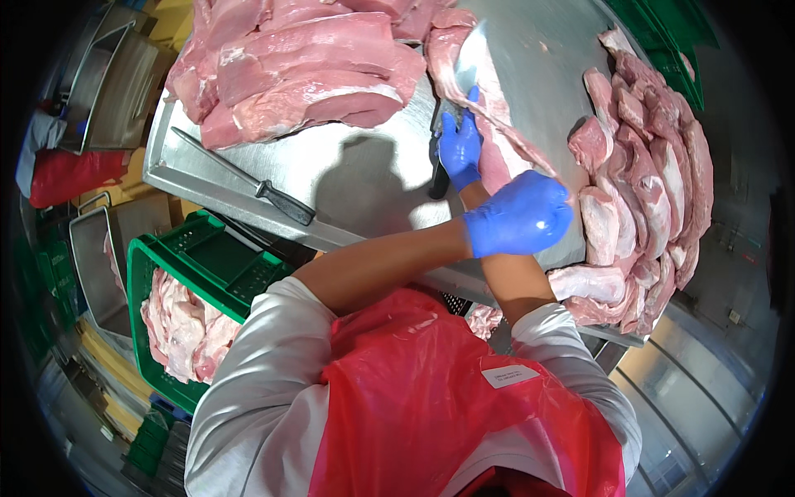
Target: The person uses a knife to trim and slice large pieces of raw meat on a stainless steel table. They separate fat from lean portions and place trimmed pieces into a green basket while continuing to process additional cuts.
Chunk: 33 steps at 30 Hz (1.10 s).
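Note:
My left arm crosses over my right wrist, and my blue-gloved left hand is closed in a fist on the near end of a long strip of meat. This strip belongs to a pink slab of meat lying lengthwise on the steel table. Beyond it, my right hand, also gloved in blue, grips a knife by its black handle. The blade points away from me and lies against the slab, one finger stretched along it. Part of the slab is hidden beneath my left hand.
Large pink slabs are stacked at the far left of the table. A sharpening steel lies near its left edge. Several meat pieces are heaped on the right. Green crates stand at lower left and far right.

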### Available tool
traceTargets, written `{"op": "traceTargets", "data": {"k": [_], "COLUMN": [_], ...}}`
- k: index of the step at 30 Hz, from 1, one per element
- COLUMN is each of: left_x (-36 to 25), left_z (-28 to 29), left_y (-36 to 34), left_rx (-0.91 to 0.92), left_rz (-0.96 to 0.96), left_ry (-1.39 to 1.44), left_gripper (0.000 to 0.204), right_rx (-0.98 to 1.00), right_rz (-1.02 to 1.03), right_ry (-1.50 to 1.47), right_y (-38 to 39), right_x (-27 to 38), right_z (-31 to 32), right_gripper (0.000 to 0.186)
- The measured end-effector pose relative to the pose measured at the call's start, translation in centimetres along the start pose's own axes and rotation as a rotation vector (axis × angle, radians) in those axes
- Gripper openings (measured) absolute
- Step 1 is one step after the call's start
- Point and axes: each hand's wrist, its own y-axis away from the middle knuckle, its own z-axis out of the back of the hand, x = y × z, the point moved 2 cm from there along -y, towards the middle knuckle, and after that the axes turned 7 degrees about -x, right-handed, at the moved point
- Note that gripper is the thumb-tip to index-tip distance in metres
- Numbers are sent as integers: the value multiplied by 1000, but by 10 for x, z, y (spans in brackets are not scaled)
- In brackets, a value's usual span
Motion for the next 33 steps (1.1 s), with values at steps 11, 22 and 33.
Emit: {"op": "traceTargets", "data": {"k": [11, 22, 33], "left_x": [-51, -147, -433], "left_z": [23, 165, 359], "left_y": [-44, -105, 112], "left_rx": [92, -103, -327], "left_rz": [40, -95, -246], "left_ry": [88, 246, -1302], "left_gripper": [17, 19, 41], "right_rx": [-187, 245, -401], "right_rz": [223, -17, 190], "right_ry": [290, 270, 329], "right_y": [-55, 132, 147], "right_x": [-5, -28, 55], "right_z": [-84, -60, 170], "right_gripper": [40, 70, 52]}}
